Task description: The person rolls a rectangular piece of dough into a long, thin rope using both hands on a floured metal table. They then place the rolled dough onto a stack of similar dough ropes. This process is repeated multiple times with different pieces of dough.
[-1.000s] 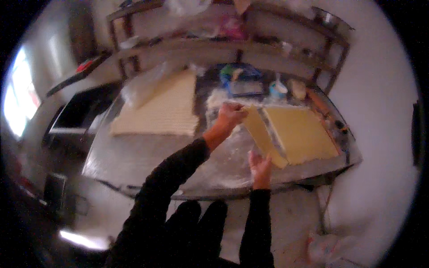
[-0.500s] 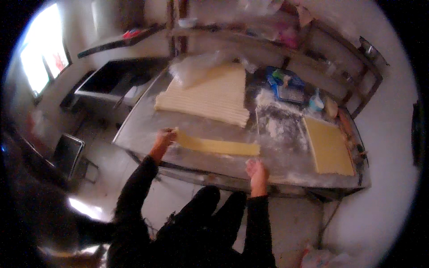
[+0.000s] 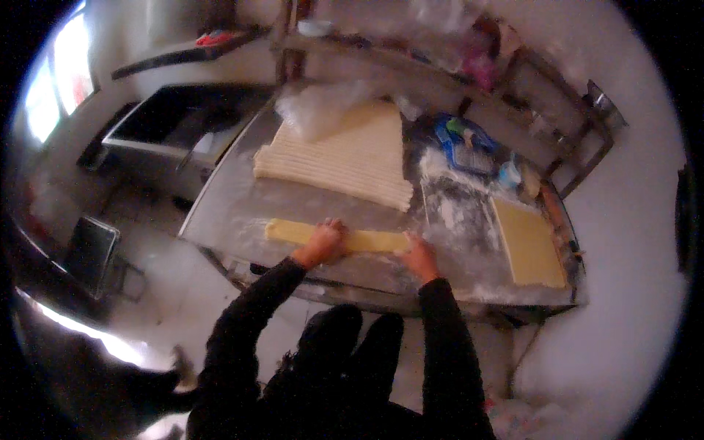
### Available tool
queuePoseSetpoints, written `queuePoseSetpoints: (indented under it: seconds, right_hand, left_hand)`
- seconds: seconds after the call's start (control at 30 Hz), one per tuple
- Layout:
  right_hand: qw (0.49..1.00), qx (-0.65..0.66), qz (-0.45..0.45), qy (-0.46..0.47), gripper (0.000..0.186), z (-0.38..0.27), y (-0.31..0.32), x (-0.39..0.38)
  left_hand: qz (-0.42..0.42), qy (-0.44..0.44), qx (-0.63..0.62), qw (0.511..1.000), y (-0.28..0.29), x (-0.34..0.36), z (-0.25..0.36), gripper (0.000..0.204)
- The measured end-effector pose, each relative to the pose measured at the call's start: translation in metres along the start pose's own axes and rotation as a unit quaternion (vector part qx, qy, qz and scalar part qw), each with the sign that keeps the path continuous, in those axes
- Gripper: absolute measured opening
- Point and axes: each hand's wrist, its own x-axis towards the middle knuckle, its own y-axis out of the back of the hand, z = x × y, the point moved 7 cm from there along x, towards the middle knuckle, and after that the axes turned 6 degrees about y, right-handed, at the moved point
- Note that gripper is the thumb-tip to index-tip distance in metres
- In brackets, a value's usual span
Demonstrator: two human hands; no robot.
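Observation:
A long yellow dough strip (image 3: 290, 232) lies crosswise near the front of the floured metal table (image 3: 227, 235). My left hand (image 3: 323, 242) rests on the strip's middle, fingers curled onto it. My right hand (image 3: 416, 253) grips its right end with fingertips together. Behind the strip lies a broad layer of pale cut dough strips (image 3: 330, 176), partly under crumpled clear plastic (image 3: 315, 110). A yellow dough sheet (image 3: 528, 246) lies at the right, beside a floured patch of table (image 3: 458, 216).
A blue tray (image 3: 462, 143), a light-blue cup (image 3: 510, 174) and a wooden rolling pin (image 3: 551, 205) sit at the back right. A wooden rack (image 3: 381, 48) stands behind. Left are a dark-topped appliance (image 3: 169, 117) and a stool (image 3: 92, 257). A white wall (image 3: 631, 242) borders the right.
The strip was lifted off the sheet at the right and now lies at the table's front middle. My left hand has since slid rightward to its middle; my right hand now holds its end.

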Motion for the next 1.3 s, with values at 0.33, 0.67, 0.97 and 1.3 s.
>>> queuePoseSetpoints:
  seconds: [0.33, 0.67, 0.97, 1.3]
  right_hand:
    - [0.995, -0.035, -0.073, 0.064, 0.071, -0.037, -0.022, 0.014]
    - [0.989, 0.119, -0.006, 0.087, 0.076, -0.062, -0.020, 0.001]
    - [0.981, 0.165, -0.030, 0.095, 0.075, -0.052, -0.021, -0.003]
    - [0.984, 0.162, -0.047, 0.063, 0.058, -0.034, 0.006, -0.014]
  left_hand:
    - [0.055, -0.050, -0.037, 0.997, -0.004, 0.015, 0.032, 0.053]
    - [0.010, -0.090, -0.053, 0.994, -0.020, 0.029, 0.051, 0.055]
    - [0.001, -0.156, -0.040, 0.987, -0.043, 0.038, 0.064, 0.045]
    - [0.003, -0.141, -0.101, 0.985, -0.027, 0.049, 0.090, 0.042]
